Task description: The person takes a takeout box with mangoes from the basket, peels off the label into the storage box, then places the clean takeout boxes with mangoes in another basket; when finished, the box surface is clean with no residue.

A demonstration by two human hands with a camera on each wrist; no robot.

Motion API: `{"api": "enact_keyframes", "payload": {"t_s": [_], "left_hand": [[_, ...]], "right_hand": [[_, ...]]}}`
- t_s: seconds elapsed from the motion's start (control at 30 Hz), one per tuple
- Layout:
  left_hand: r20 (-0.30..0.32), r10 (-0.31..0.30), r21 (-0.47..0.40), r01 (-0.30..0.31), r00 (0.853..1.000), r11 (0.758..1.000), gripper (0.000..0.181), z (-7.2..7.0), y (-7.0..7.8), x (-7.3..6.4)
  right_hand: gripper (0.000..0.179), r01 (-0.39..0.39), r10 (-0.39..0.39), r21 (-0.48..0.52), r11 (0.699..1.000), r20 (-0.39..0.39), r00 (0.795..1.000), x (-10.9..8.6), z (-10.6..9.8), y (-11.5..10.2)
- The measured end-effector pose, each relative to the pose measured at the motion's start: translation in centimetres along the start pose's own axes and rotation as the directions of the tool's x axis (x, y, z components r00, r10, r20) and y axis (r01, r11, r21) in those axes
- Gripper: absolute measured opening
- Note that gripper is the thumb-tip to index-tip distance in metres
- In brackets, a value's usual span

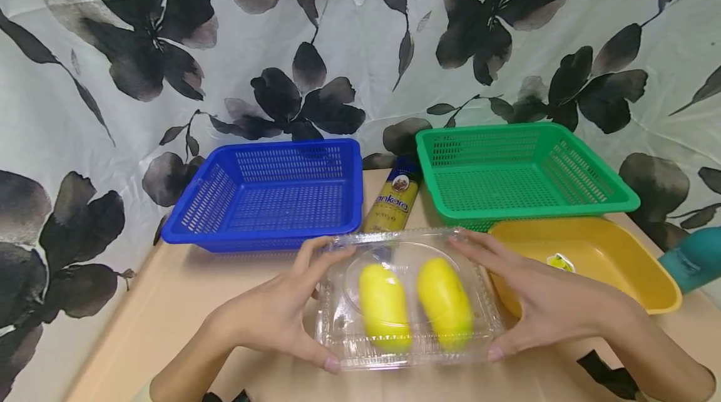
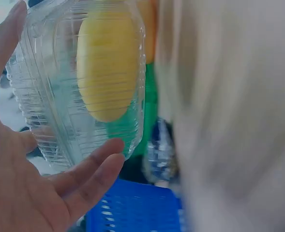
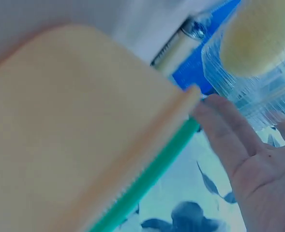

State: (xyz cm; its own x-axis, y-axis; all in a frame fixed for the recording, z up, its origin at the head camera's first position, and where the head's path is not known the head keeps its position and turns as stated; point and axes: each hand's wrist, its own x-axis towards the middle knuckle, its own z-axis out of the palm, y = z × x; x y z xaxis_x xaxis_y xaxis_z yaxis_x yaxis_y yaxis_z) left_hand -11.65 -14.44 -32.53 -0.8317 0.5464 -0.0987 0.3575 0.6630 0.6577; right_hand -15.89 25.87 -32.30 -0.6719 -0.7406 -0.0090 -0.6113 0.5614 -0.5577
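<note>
A clear plastic clamshell container is held between both hands above the table. Inside it lie two yellow oblong fruits, a left one and a right one, side by side and apart. My left hand grips the container's left side, thumb at the near lower edge and fingers at the upper corner. On the other side, my right hand holds it with thumb low and fingers along the top corner. Through the ribbed wall in the left wrist view, one fruit shows. The lid looks closed.
Behind the container stand a blue basket at left and a green basket at right. A yellow pasta packet lies between them. The yellow tray sits beyond my right hand, with a teal bottle at the far right.
</note>
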Motion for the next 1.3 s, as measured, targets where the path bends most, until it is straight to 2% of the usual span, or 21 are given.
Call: {"api": "enact_keyframes", "payload": {"t_s": [0.13,0.27,0.4,0.57,0.8,0.97,1.17,1.3], "left_hand": [[-0.051,0.057,0.024,-0.056,0.997,0.998,0.125,-1.0,1.4,0.5],[-0.109,0.113,0.115,-0.101,0.988,0.988,0.124,-2.0,2.5,1.5],[-0.147,0.166,0.181,-0.139,0.975,0.974,0.124,-2.9,3.0,2.9],[-0.16,0.242,0.224,-0.204,0.957,0.953,0.12,-3.6,3.7,5.1],[-0.165,0.281,0.18,-0.251,0.946,0.951,0.116,-4.0,4.3,8.8],[-0.192,0.285,0.149,-0.259,0.939,0.954,0.115,-3.8,4.4,11.7],[-0.205,0.282,0.106,-0.265,0.937,0.958,0.111,-3.6,4.6,15.1],[-0.225,0.272,0.072,-0.262,0.936,0.962,0.107,-3.3,4.8,17.3]], "right_hand": [[0.122,0.01,-0.011,-0.012,1.0,-0.065,0.998,-0.6,-1.2,0.1],[0.125,-0.001,-0.005,-0.05,0.999,-0.127,0.992,-0.9,-2.3,0.3],[0.126,0.005,-0.014,-0.055,0.998,-0.173,0.985,-0.7,-3.3,0.6],[0.124,0.036,-0.042,-0.032,0.999,-0.221,0.974,-0.8,-4.7,1.2],[0.127,0.055,-0.095,-0.14,0.989,-0.296,0.95,-1.1,-6.9,2.6],[0.128,0.049,-0.079,-0.101,0.994,-0.316,0.945,-0.8,-8.7,4.1],[0.124,-0.014,0.003,-0.032,0.999,-0.318,0.948,-0.6,-10.6,6.4],[0.121,-0.031,0.031,0.006,0.999,-0.335,0.942,-0.3,-11.6,8.3]]}}
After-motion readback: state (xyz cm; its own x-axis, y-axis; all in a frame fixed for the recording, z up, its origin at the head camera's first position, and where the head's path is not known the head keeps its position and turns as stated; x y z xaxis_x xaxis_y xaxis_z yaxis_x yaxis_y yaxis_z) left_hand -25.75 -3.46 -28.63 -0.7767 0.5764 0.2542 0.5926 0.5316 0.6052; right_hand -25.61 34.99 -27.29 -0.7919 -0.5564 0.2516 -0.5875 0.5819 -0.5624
